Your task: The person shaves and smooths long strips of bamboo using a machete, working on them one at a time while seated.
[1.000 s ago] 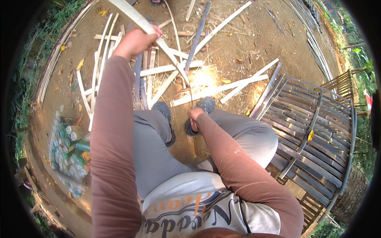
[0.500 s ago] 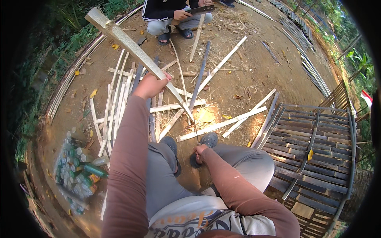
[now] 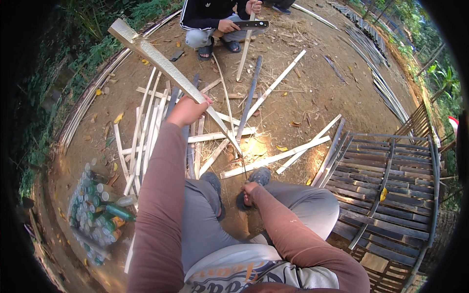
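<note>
My left hand (image 3: 188, 111) is wrapped round a long pale split bamboo strip (image 3: 161, 61). The strip slants from the upper left, where its wide end with a node lies, down toward my feet. My right hand (image 3: 251, 191) is closed low between my knees. From it rises a thin dark knife (image 3: 245, 168), seen almost edge-on, with its handle hidden in the fist. The blade's upper part meets the lower end of the strip.
Split bamboo strips (image 3: 146, 129) lie criss-crossed ahead. Across from me a crouching person holds a dark blade (image 3: 251, 25) against an upright strip (image 3: 245, 53). Bottles (image 3: 105, 207) stand clustered at left. A slatted bamboo frame (image 3: 383, 224) lies at right.
The whole view has shifted slightly, so the scene sits a little lower and to the right. Both my hands keep their holds, with the blade still at the strip's lower end.
</note>
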### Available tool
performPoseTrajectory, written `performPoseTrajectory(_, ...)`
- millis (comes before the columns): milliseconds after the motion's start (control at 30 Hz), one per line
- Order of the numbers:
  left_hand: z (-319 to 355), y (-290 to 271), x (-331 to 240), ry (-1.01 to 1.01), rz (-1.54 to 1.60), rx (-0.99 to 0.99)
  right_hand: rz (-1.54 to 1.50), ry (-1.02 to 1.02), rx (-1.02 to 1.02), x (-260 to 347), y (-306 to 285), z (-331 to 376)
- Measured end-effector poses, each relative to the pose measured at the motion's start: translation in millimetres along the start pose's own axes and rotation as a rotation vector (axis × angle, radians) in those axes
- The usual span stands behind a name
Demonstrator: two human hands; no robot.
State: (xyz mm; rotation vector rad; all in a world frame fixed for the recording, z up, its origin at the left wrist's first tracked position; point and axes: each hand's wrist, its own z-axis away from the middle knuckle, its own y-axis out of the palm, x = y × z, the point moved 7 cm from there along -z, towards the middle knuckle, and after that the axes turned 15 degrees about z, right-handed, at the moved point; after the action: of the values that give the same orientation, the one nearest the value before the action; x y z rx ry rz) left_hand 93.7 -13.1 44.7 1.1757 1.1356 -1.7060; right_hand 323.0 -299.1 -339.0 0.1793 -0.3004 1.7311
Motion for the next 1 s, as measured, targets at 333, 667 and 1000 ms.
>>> performPoseTrajectory(333,0,-1,0,0.011,-0.014,-0.01,0.063,-0.033,-0.005,5,0,1)
performPoseTrajectory(667,2,2,-8,0.049,-0.033,-0.023,0.012,-0.04,-0.061,1,-5,-8)
performPoseTrajectory(1000,1,2,-2,0.052,-0.035,-0.027,0.047,0.008,0.002,-2,-2,-2)
